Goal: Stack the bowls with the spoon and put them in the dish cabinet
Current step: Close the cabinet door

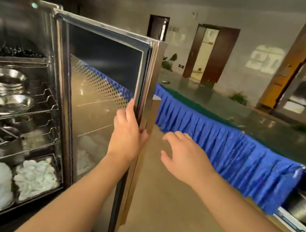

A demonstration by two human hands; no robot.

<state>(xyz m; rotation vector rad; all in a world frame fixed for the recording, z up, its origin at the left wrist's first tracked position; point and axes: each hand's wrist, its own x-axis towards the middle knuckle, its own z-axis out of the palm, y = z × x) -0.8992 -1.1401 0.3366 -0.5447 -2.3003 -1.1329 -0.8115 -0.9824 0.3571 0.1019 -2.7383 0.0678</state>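
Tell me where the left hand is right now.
In the head view, the left hand is at centre frame, gripping the free edge of the open cabinet door, with the empty right hand hovering just to its right.

Silver steel dish cabinet [32, 19], door [98, 94] with dark glass and a white dotted band. Shiny metal bowls [7, 80] on wire racks, white folded cloths [35, 177] in the bottom tray. Pleated bright blue skirt [224, 149] under glossy dark green worktop [269, 126]. Beige floor [170, 221], brown doorframes [212, 52].
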